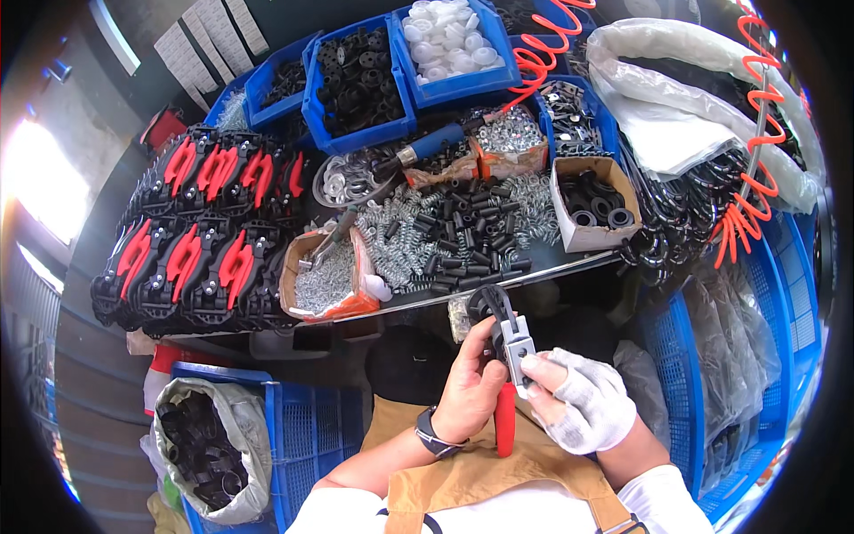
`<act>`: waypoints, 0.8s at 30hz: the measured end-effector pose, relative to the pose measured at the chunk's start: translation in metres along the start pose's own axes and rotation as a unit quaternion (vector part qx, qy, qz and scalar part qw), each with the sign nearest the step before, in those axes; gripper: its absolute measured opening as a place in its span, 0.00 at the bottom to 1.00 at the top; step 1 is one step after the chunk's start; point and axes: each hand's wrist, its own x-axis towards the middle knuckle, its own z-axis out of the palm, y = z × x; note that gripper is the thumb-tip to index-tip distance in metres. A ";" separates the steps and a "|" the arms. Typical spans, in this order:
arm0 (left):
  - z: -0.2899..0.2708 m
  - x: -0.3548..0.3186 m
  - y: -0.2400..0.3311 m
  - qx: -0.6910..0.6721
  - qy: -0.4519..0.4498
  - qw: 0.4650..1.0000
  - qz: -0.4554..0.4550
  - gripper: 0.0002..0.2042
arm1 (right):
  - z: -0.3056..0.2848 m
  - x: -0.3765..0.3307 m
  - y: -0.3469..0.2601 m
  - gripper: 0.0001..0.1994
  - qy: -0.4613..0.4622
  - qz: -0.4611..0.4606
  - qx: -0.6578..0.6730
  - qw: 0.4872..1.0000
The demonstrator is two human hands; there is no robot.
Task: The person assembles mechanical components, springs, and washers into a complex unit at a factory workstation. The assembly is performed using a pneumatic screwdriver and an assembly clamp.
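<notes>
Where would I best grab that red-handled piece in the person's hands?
Probably by the red handle, from the person's side: it juts slim and bare toward the apron, while the left hand and gloved right hand crowd the grey metal part.

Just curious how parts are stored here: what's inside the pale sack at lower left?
The sack holds dark parts; only the upper ones show. Whatever lies beneath them is covered.

A grey metal bracket point(516, 338) with a hole in its face is held tilted on the near side of the table point(427, 300), a rounded black part point(481, 305) at its far end. A red elongated piece point(505, 422) shows just nearer; any join is hidden.
</notes>
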 end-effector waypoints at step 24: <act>-0.011 0.001 -0.004 0.079 0.013 0.996 0.032 0.20 | 0.010 0.002 0.000 0.09 0.007 0.010 0.026 1.000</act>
